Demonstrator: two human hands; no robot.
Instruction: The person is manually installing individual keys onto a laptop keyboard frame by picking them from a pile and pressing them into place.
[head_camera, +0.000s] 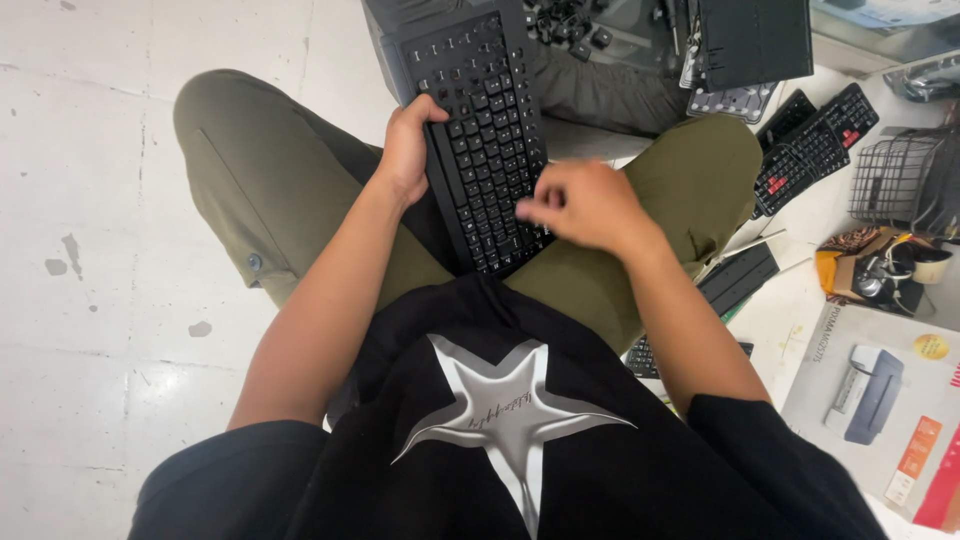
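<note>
A black keyboard (480, 130) lies lengthwise on my lap, between my olive-green trouser legs. My left hand (408, 148) grips its left edge, thumb over the keys. My right hand (585, 205) hovers over the keyboard's near right part, fingers curled toward the keys and slightly blurred. Whether it holds a small piece between the fingertips cannot be told. I sit on a pale, stained floor and wear a black shirt with a silver star.
A second black keyboard with red keys (815, 140) lies at the right, another dark keyboard (738, 278) beside my right knee. Loose keycaps (570, 22) lie at the top, a wire basket (900, 180) and a printer box (880, 400) at the right.
</note>
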